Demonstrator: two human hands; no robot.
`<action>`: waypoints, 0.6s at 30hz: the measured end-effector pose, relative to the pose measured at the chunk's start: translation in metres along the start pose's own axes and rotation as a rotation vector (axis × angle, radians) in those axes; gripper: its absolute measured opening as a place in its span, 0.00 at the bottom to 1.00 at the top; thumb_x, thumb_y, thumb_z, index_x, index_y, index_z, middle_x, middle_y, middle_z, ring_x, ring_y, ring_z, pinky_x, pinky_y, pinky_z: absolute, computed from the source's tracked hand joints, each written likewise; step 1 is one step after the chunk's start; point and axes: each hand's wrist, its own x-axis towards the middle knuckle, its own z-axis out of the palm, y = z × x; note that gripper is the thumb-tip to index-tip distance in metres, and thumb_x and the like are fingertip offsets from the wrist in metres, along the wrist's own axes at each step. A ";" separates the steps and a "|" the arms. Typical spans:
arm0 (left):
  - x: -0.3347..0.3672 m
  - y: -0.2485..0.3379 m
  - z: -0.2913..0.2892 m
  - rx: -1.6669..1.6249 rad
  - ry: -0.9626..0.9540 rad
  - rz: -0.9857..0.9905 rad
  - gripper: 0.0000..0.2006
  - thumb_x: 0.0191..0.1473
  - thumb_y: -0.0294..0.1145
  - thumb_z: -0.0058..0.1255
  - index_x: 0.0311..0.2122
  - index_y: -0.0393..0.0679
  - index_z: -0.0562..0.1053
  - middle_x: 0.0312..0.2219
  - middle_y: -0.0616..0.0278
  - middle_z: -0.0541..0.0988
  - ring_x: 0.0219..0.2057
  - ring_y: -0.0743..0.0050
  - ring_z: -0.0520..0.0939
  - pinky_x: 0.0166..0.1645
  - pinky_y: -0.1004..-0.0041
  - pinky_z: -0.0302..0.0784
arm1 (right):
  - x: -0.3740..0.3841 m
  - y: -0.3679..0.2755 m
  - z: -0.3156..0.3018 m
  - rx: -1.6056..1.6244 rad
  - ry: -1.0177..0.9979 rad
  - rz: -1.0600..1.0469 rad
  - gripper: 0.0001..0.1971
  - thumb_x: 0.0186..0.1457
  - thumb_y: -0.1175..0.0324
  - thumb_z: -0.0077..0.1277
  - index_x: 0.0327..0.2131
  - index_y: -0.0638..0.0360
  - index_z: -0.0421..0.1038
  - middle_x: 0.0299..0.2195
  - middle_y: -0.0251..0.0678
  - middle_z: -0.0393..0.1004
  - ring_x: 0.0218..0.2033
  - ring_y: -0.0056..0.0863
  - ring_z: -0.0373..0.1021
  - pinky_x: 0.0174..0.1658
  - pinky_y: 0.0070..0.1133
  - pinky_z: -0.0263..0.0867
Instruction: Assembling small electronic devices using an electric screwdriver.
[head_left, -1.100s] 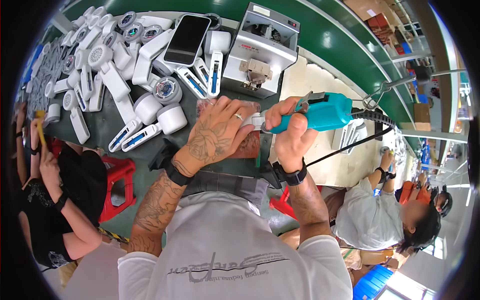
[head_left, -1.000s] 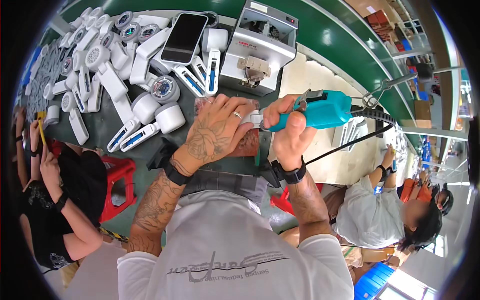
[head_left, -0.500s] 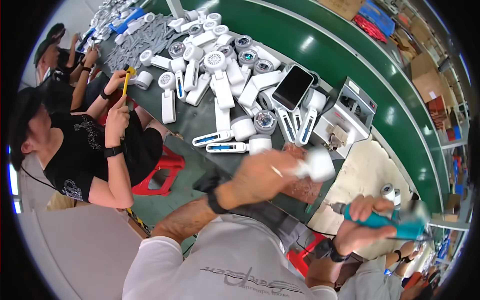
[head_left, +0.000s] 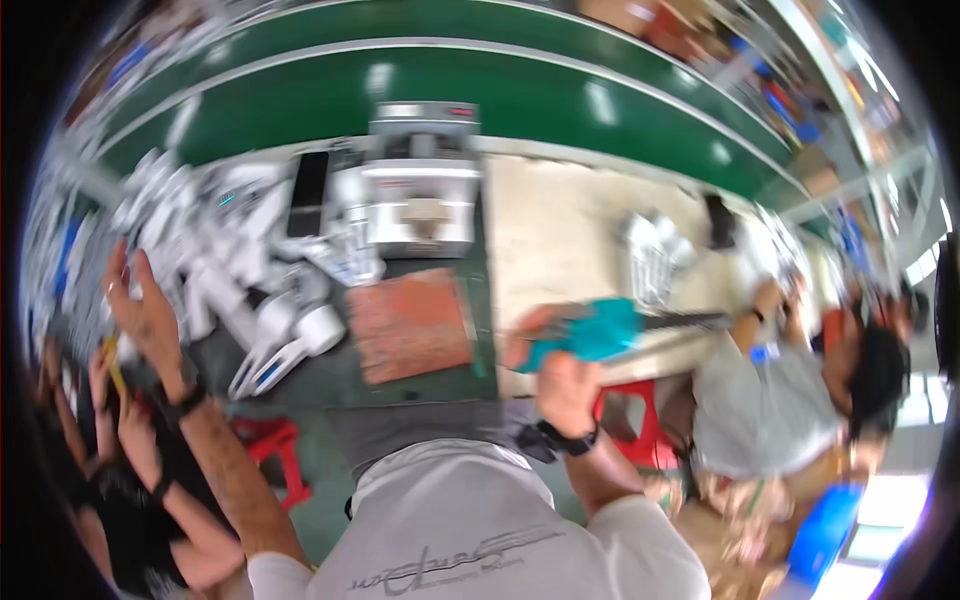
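Observation:
My left hand (head_left: 145,315) is raised with its fingers apart beside the left part of a blurred pile of white handheld fans (head_left: 225,285). No object shows in it. My right hand (head_left: 568,392) grips a teal power screwdriver (head_left: 590,332) above the pale right-hand work surface. A reddish-brown mat (head_left: 410,325) lies bare on the dark bench between my hands. Just left of the mat, a white fan with a blue strip in its open handle (head_left: 275,368) lies at the near edge of the pile.
A grey-white boxy machine (head_left: 422,225) stands behind the mat, with a black-screened phone (head_left: 308,195) to its left. More white parts (head_left: 655,255) lie on the pale sheet (head_left: 545,225). Co-workers sit on both sides; red stools (head_left: 640,425) stand by the bench.
My view has swung to the right. My left hand has let go of the white fan and moved left, its fingers spread. My right hand still holds the screwdriver.

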 end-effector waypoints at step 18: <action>-0.297 0.454 0.236 -0.579 -1.226 0.220 0.23 0.49 0.54 0.60 0.32 0.39 0.76 0.30 0.50 0.81 0.39 0.48 0.83 0.44 0.57 0.77 | -0.064 -0.025 -0.071 0.148 0.106 0.119 0.37 0.50 0.43 0.66 0.48 0.69 0.67 0.32 0.36 0.75 0.32 0.23 0.72 0.36 0.21 0.68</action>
